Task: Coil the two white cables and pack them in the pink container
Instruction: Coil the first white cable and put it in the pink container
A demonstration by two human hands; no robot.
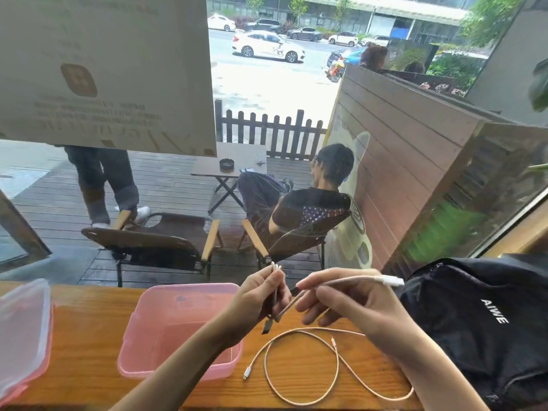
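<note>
My left hand (257,301) pinches a folded bunch of one white cable (350,280) above the wooden counter, a dark plug hanging below its fingers. My right hand (341,304) grips the same cable further along; its free end with a white connector sticks out to the right toward the bag. The second white cable (311,366) lies loose in a large loop on the counter under my hands. The pink container (178,330) stands open and empty to the left, partly behind my left forearm.
The container's clear lid with pink rim (23,330) lies at the far left. A black backpack (486,327) fills the counter's right end. The wooden counter (89,327) runs along a window; outside sit chairs and a person.
</note>
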